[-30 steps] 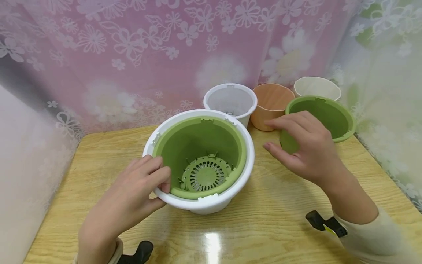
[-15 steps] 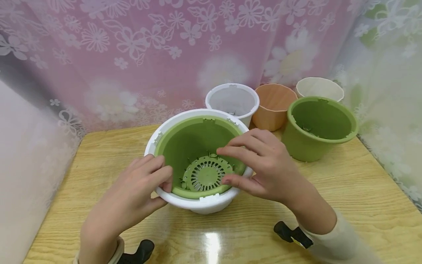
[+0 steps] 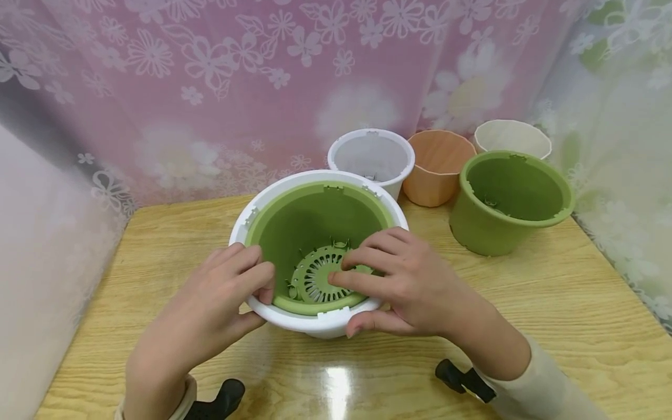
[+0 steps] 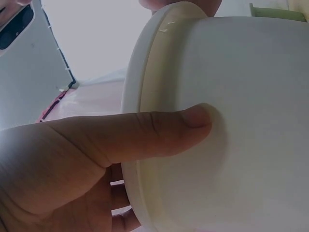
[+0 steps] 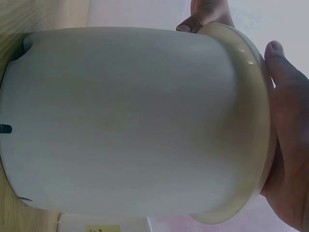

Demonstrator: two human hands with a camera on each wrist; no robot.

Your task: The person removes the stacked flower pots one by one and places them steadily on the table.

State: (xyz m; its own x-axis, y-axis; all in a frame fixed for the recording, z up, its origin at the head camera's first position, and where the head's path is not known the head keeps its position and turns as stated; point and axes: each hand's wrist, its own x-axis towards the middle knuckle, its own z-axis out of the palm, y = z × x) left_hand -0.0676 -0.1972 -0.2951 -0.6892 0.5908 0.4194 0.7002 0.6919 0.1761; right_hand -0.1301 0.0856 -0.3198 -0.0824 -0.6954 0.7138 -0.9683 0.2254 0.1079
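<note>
A large white flowerpot (image 3: 296, 322) stands in the middle of the table with a green flowerpot (image 3: 315, 213) nested inside it. The green one has a slotted base (image 3: 317, 274). My left hand (image 3: 226, 286) grips the rims at the front left, fingers hooked inside; in the left wrist view its thumb (image 4: 169, 130) presses the white outer wall. Over the right rim lies my right hand (image 3: 404, 286), loosely spread fingers reaching into the green pot and thumb outside. The right wrist view shows that thumb (image 5: 285, 65) beside the white rim, with its fingers hidden.
Behind stand a smaller white pot (image 3: 375, 157), an orange pot (image 3: 427, 189) and a cream pot (image 3: 511, 137). A second green pot (image 3: 488, 236) is at the right on the wooden table (image 3: 173, 233). A floral curtain (image 3: 236, 105) hangs at the back.
My right hand has moved left from in front of the separate green pot to the nested pots' right rim, then lower. My left hand keeps its grip in place.
</note>
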